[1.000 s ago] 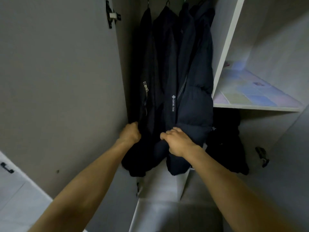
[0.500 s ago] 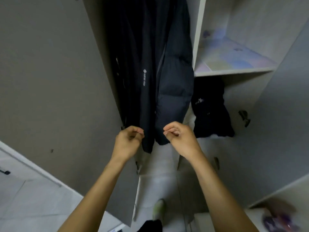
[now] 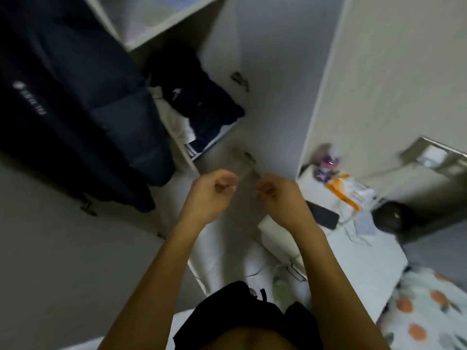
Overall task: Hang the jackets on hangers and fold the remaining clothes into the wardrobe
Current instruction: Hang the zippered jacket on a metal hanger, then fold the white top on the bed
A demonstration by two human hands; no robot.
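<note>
**Wardrobe interior, both hands raised, empty**

Left hand (image 3: 211, 192), centre of frame: fingers curled toward palm, grip closed on nothing, clear of all clothing

Right hand (image 3: 276, 193), just right of left hand: fingers likewise curled, grip closed, nothing held; blurred, fine finger detail not readable

Dark jackets (image 3: 75, 102), upper left of frame: hanging inside wardrobe (image 3: 265, 59), hems reaching toward centre left; white lettering on one sleeve, blurred; hangers out of frame; well apart from both hands

Folded clothes (image 3: 199, 102), upper centre: dark pile with white and striped pieces beneath, lying in compartment below white shelf (image 3: 151, 34), just right of jackets

Wardrobe door (image 3: 50, 248), lower left: plain grey panel, open

Second door panel, centre right: pale, two dark hinges on inner face, one above the other, lower hinge directly above hands

Low white surface (image 3: 366, 248), right of hands: carrying a purple-labelled container (image 3: 326, 162), orange-and-white packets (image 3: 346, 193), a flat dark object (image 3: 323, 214) and white cables

Dark bag-like item (image 3: 394, 218), right edge of that surface, identity unclear

Fabric with orange fruit print (image 3: 427, 311), lower right corner

Black garment (image 3: 242, 314) on the person, bottom centre, between the forearms
</note>
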